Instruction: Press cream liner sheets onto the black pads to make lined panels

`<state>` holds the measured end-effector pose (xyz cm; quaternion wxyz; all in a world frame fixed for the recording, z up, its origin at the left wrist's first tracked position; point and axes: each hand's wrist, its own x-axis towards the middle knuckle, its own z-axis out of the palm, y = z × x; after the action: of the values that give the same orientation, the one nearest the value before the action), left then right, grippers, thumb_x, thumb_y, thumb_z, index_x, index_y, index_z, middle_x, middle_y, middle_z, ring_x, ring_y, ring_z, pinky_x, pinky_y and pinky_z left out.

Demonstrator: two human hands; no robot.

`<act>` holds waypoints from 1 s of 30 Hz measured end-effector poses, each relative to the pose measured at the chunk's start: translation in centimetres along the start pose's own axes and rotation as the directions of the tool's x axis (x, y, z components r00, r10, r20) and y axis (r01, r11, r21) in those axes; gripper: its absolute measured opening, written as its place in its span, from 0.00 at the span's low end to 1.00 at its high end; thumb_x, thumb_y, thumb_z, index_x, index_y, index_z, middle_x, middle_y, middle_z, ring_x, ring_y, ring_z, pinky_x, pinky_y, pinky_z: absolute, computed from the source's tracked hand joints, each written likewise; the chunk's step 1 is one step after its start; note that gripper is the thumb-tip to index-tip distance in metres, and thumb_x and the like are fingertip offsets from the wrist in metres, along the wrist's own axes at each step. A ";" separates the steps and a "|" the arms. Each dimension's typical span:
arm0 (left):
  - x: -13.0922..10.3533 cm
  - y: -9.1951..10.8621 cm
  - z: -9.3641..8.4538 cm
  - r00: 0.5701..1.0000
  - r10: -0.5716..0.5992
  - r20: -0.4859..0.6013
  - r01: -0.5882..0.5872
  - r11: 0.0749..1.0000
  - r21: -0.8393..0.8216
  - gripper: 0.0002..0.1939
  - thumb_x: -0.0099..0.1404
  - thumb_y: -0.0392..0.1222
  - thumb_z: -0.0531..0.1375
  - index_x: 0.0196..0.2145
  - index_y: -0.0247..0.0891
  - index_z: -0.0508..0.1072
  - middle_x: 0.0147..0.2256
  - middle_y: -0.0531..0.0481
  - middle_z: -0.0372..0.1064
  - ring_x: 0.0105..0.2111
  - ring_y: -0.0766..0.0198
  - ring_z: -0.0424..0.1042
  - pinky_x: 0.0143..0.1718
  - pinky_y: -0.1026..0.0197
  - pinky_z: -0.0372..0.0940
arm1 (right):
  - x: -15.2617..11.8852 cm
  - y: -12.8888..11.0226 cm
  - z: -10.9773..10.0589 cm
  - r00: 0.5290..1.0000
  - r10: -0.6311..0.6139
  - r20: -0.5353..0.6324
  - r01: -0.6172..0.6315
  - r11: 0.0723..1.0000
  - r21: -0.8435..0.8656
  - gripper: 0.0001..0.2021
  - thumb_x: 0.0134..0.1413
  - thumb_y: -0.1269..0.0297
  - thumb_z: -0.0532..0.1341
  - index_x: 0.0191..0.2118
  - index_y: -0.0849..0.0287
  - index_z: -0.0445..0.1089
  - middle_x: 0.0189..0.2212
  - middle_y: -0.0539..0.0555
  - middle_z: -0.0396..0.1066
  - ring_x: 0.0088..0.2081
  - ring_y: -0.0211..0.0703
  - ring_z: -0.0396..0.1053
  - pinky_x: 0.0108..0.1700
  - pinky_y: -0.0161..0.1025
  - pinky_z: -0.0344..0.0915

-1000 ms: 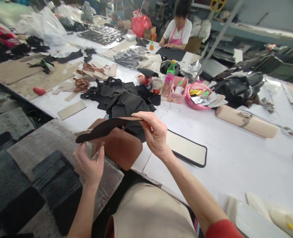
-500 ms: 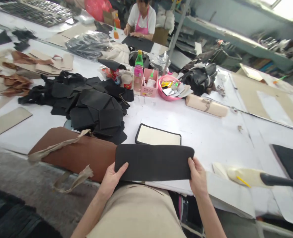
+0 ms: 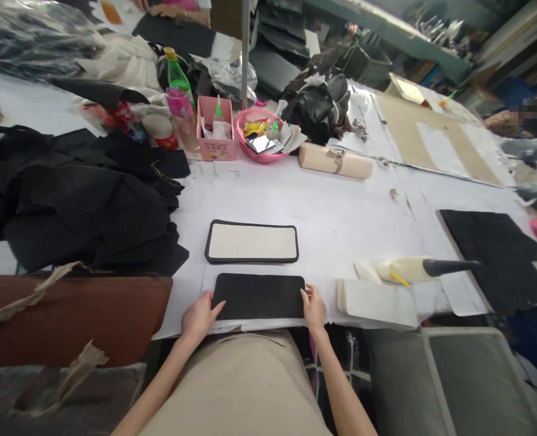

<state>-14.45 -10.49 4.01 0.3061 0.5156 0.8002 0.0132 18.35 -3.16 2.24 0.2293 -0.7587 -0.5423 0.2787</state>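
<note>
A black rounded rectangular panel [image 3: 258, 295] lies flat on the white table [image 3: 341, 212] at its near edge. My left hand [image 3: 198, 316] holds its left end, thumb on top. At the other end, my right hand [image 3: 314, 307] grips the panel the same way. Just beyond it lies a cream panel with a black border [image 3: 251, 241]. A pile of black cut pieces [image 3: 82, 200] spreads to the left.
A brown roll with tan ties [image 3: 68, 309] sits at the left edge. A glue bottle with a black nozzle [image 3: 425, 268] rests on white sheets at right. A pink box [image 3: 215, 130], a pink bowl [image 3: 259, 136], bottles and a beige roll [image 3: 336, 161] stand farther back. Another person's hands work at the far end.
My view swung from the left to the table front. The black panel, first held up in the air, has been brought down flat onto the table edge with both hands at its ends.
</note>
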 end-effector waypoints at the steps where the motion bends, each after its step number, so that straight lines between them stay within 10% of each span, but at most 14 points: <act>1: -0.3 0.1 -0.3 1.000 -0.008 0.015 0.007 0.999 0.041 0.14 0.65 0.52 0.53 0.38 0.39 0.66 0.26 0.48 0.71 0.27 0.56 0.73 0.25 0.60 0.54 | 0.3 -0.3 -0.3 0.999 -0.041 -0.007 0.041 0.998 -0.048 0.22 0.57 0.49 0.53 0.46 0.61 0.71 0.39 0.60 0.73 0.38 0.51 0.72 0.43 0.47 0.66; 9: -1.2 -0.7 -0.5 0.994 -0.110 0.019 0.109 0.993 0.038 0.22 0.66 0.61 0.48 0.45 0.40 0.64 0.32 0.47 0.74 0.27 0.53 0.73 0.23 0.59 0.54 | 1.0 -2.1 -5.3 0.964 -0.267 -0.002 0.259 0.935 -0.244 0.17 0.66 0.58 0.48 0.43 0.60 0.71 0.39 0.58 0.73 0.38 0.46 0.71 0.40 0.42 0.66; 16: -1.2 -0.5 -0.9 0.983 0.001 -0.182 0.010 0.998 0.059 0.22 0.68 0.60 0.46 0.45 0.39 0.65 0.40 0.43 0.72 0.31 0.55 0.72 0.25 0.60 0.56 | -0.2 1.1 -10.6 0.957 -0.152 -0.248 0.003 0.857 -0.515 0.13 0.66 0.60 0.50 0.39 0.59 0.70 0.36 0.57 0.72 0.40 0.48 0.68 0.39 0.39 0.60; 30: -0.6 1.0 0.2 0.939 0.299 -0.170 -0.286 0.953 0.099 0.14 0.70 0.50 0.48 0.38 0.41 0.68 0.39 0.48 0.71 0.32 0.62 0.70 0.26 0.63 0.55 | 1.0 2.7 -10.0 0.950 -0.075 -0.302 -0.118 0.812 -0.572 0.09 0.63 0.63 0.54 0.37 0.59 0.69 0.35 0.56 0.72 0.37 0.46 0.68 0.36 0.38 0.55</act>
<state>-13.38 -10.59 4.44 0.2067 0.6362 0.7394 0.0766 27.19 -3.52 7.72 0.0645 -0.8325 -0.5499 -0.0211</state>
